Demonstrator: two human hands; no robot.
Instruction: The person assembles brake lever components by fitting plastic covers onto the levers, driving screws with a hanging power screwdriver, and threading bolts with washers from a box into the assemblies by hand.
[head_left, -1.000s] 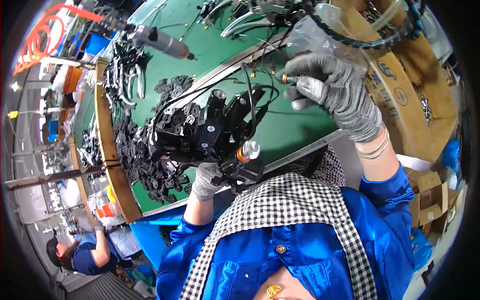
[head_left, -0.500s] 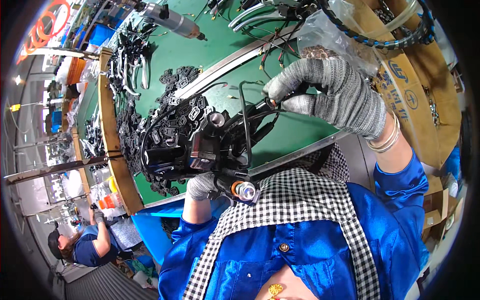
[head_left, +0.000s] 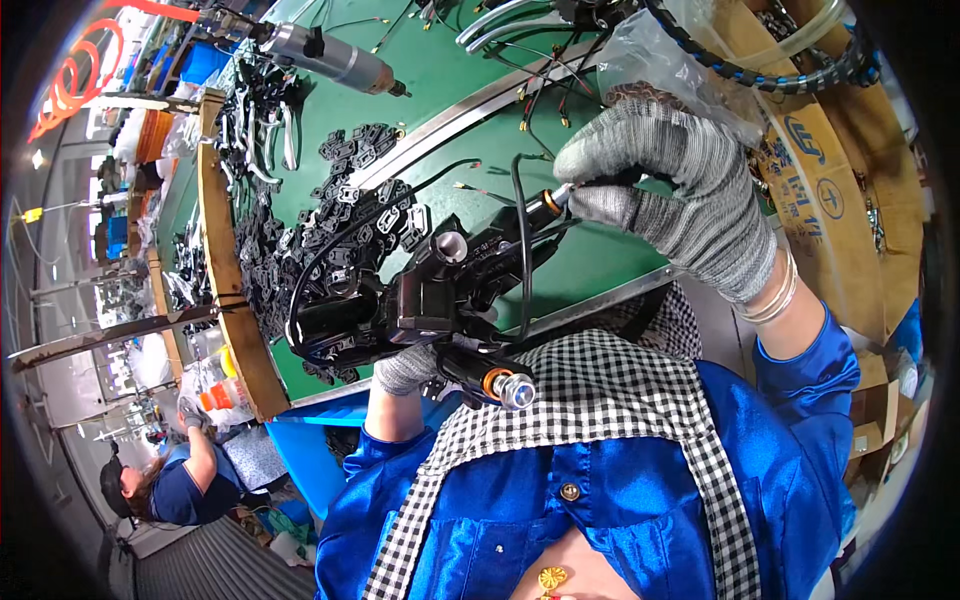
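Observation:
A black tubular assembly [head_left: 425, 305] with thick black cables lies tilted in front of my apron. My left hand [head_left: 405, 370], in a grey knit glove, is closed round it from below, its fingers mostly hidden behind the black body. The near tube ends in an orange ring and a shiny silver cap [head_left: 517, 391]. At the far right end is another orange ring [head_left: 551, 202]. There my gloved right hand [head_left: 665, 180] pinches a small silver tip [head_left: 563, 194] between thumb and forefinger. A black cable loop [head_left: 522, 250] hangs across the assembly beside it.
Black link-like parts [head_left: 335, 235] are heaped on the green table [head_left: 450, 110]. Above hangs a grey power driver [head_left: 335, 60]. Silver levers [head_left: 270, 140] lie far left, a clear plastic bag [head_left: 655, 60] and cardboard box [head_left: 830, 200] to the right. Another person [head_left: 185, 480] works at far left.
The assembly has shifted slightly right and turned, so its far orange-ringed end now shows beside my right fingers. My right hand has moved a little right, still pinching there.

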